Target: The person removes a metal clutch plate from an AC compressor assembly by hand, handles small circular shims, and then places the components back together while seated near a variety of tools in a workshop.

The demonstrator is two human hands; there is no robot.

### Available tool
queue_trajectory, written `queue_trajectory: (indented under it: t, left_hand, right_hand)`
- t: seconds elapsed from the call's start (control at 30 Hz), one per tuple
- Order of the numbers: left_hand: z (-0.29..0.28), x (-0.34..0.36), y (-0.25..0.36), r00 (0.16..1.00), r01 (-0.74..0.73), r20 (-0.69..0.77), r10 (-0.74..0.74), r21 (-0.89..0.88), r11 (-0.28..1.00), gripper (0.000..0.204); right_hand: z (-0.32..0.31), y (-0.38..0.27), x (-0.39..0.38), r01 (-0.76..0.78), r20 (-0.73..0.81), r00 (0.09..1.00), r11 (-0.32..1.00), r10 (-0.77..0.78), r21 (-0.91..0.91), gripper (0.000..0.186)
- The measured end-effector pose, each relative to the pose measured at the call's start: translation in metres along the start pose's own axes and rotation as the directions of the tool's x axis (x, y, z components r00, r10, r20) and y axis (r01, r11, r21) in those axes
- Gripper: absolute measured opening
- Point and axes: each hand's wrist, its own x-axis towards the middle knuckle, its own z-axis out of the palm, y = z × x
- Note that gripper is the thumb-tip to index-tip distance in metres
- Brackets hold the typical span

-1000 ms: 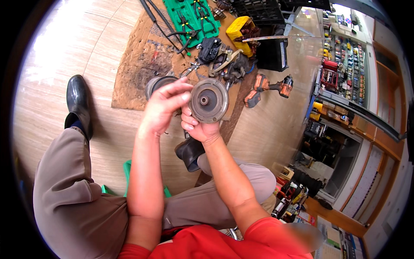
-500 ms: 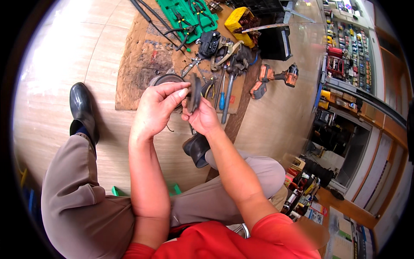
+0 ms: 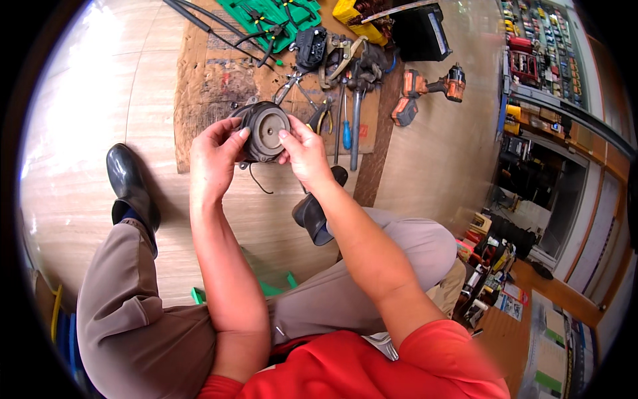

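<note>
From my end of the feed, the left hand (image 3: 216,156) is partly curled, fingers and thumb closed on the left rim of a round metal part (image 3: 264,132). The right hand (image 3: 308,154) grips the opposite side, its thumb pressed to the face near the edge and its fingers bent round the rim. The part hangs between the two hands, above the near edge of the cardboard (image 3: 219,80); I see a smooth, pale grey disc with a small central hole, set against a darker, rougher ring. A thin black wire (image 3: 258,181) curves below it; I can't tell whether it is attached.

The cardboard is brown, scuffed and blotched with dark stains. On it, to the right of the part, I see pliers (image 3: 323,118) with black and yellow handles, a screwdriver (image 3: 346,135) with a blue handle, and a straight metal bar (image 3: 355,130). Beyond them sits a chunky black block (image 3: 311,48), and farther off a moulded green plastic case (image 3: 249,18) holding more pliers.

Off to the right, an orange and black power tool (image 3: 415,90) lies on the glossy, streaked beige floor (image 3: 425,159). Nearer me, shiny black boots (image 3: 125,174) stand below grey-brown cloth trousers (image 3: 119,292).
</note>
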Motion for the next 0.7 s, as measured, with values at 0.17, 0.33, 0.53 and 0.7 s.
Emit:
queue_trajectory:
  t: [0.17, 0.33, 0.53, 0.7]
  left_hand:
    - [-0.014, 0.009, -0.021, 0.999, 0.042, -0.038, -0.038, 0.107, 0.993, 0.028]
    - [-0.019, 0.015, -0.033, 0.996, 0.073, -0.066, -0.061, 0.187, 0.980, 0.031]
    - [-0.018, 0.015, -0.034, 0.995, 0.084, -0.070, -0.070, 0.218, 0.972, 0.033]
    - [-0.015, 0.016, -0.034, 0.996, 0.073, -0.058, -0.062, 0.219, 0.973, 0.033]
  right_hand:
    - [0.008, 0.009, -0.001, 0.041, -0.018, 0.999, 0.989, -0.044, -0.141, 0.054]
    - [0.008, 0.028, 0.002, 0.091, -0.100, 0.987, 0.957, -0.123, -0.277, 0.051]
    - [0.008, 0.035, 0.004, 0.102, -0.118, 0.982, 0.945, -0.144, -0.311, 0.053]
    - [0.007, 0.038, 0.007, 0.110, -0.126, 0.981, 0.953, -0.150, -0.284, 0.053]
